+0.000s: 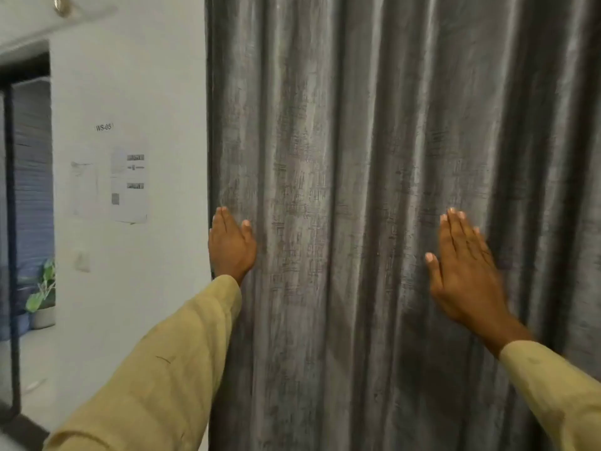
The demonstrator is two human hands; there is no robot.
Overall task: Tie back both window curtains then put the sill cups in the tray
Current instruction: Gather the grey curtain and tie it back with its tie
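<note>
pressing both palms flat on grey curtain, folds running vertical. left hand at curtain's left edge beside white wall; right hand well apart toward mid-panel. fingers extended, gripping nothing. judged: gather leftward, left hand nearer edge. sill cups, tray unseen.

Long pale khaki-yellow woven shirt sleeves on both arms, loose fit, soft creases along the forearms. Left sleeve ends in a plain cuff at the wrist, with a short dark thread-like mark mid-forearm. Right sleeve has a plain cuff too, with a faint darker smudge near it. Left hand and right hand bare, short pale nails; no rings, watch or gloves visible.
</note>
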